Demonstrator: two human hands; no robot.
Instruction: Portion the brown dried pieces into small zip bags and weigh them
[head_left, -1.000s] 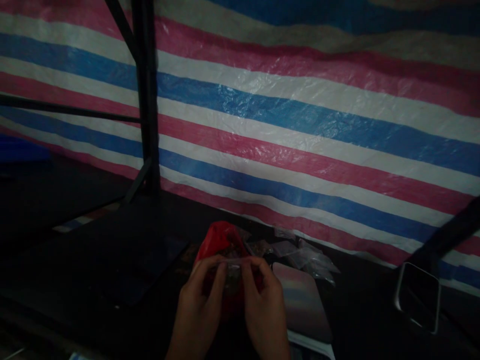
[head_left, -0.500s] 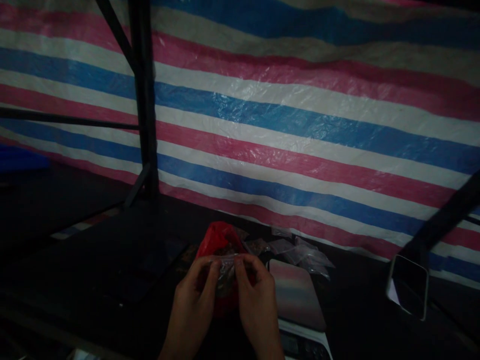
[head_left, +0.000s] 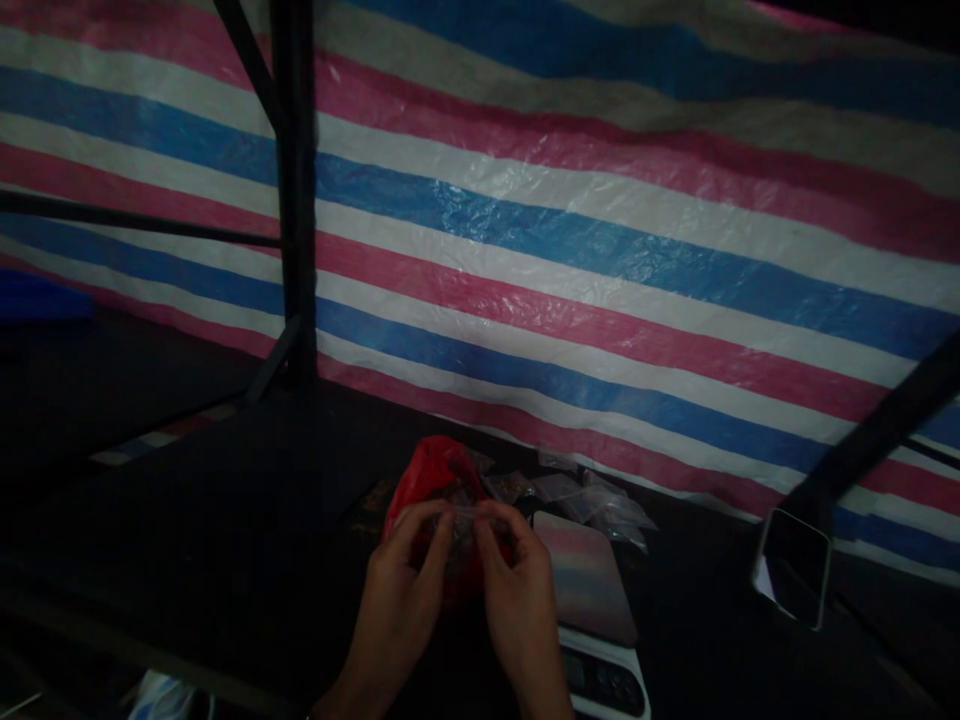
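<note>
Between my two hands is a small clear zip bag point(head_left: 466, 516), pinched along its top edge. My left hand point(head_left: 409, 570) grips the left end with thumb and forefinger. At the right end, my right hand point(head_left: 517, 575) pinches the same edge. What the zip bag holds is too dark to make out. Just behind it stands a red plastic bag point(head_left: 431, 468), its mouth open on small brownish bits. A kitchen scale point(head_left: 585, 580) with a shiny metal plate sits right of my right hand.
Several clear zip bags point(head_left: 600, 500) lie behind the scale on the black table point(head_left: 300, 480). A phone point(head_left: 793, 568) leans at the right by a dark slanted bar. A black post point(head_left: 296, 200) rises at the back left before a striped plastic sheet point(head_left: 562, 240).
My hands have drawn closer together, the left one moving right, still pinching the zip bag. The camera view has shifted and tilted slightly.
</note>
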